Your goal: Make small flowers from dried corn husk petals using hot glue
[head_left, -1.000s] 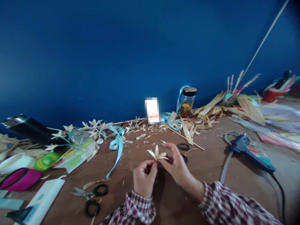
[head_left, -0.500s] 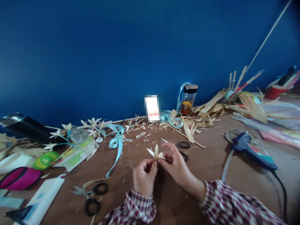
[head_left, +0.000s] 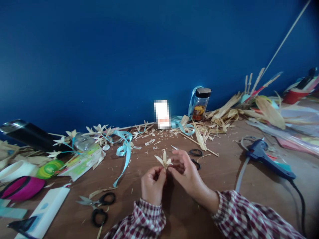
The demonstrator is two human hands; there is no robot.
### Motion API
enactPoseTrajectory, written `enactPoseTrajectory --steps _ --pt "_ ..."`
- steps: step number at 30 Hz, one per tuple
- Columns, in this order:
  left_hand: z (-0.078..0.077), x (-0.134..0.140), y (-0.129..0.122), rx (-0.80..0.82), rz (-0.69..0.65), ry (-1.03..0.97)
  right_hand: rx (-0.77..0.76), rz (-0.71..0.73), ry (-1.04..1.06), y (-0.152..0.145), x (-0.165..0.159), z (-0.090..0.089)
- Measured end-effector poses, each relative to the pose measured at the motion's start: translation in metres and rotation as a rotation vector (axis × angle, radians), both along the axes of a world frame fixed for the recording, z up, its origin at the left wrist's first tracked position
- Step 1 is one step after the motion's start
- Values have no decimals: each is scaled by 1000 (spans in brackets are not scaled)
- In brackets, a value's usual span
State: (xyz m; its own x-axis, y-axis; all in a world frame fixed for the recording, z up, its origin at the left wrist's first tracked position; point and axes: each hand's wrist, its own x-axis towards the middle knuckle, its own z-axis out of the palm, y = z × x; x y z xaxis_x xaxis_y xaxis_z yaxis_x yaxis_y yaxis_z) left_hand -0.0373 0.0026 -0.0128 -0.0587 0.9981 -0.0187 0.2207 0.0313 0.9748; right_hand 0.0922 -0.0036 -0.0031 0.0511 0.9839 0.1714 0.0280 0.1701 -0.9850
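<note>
My left hand (head_left: 154, 183) is closed in a pinch on the base of a small cream flower (head_left: 163, 161) that looks made of corn husk, its pointed petals spread upward. Just to the right, my right hand (head_left: 188, 176) has its thumb and fingers apart. Its fingertips are close beside the petals; whether they touch, I cannot tell. Behind the right hand lies a pair of black-handled scissors (head_left: 195, 152), partly hidden by it. Another pair of scissors (head_left: 99, 202) rests with blades parted at the left front.
A blue glue gun (head_left: 270, 159) with a cord lies right. Light-blue ribbon (head_left: 124, 149), husk scraps and a dark-lidded jar (head_left: 201, 104) line the back. Dried husks (head_left: 224, 113) are heaped back right. Finished-looking flowers (head_left: 99, 131), green tape (head_left: 50, 168) and a black bottle (head_left: 27, 134) lie left.
The right thumb has drawn slightly away from the flower's base, and the raised right index finger has bent down a little. The left hand keeps its pinch, with the flower shifted slightly left and up.
</note>
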Motion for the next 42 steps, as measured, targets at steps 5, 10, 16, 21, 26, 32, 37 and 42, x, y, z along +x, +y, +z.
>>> enactPoseTrajectory --steps 5,10,16,21,26,32,37,42 --pt "2 -3 -2 186 53 257 383 -91 -469 2 16 9" --pt "1 -5 -2 291 23 371 498 -10 -658 5 24 7" --pt "2 -3 -5 279 3 388 247 58 -344 3 14 4" --pt "3 -2 -6 269 -41 369 57 103 -122 2 10 6" --pt "3 -2 -5 253 -62 242 44 72 -132 2 12 10" --pt "-2 -7 1 184 -91 82 2 88 -87 3 11 7" --pt "0 -8 2 259 -102 210 54 96 -148 2 11 5" --pt "0 -8 1 289 -119 274 90 76 -209 2 11 4"
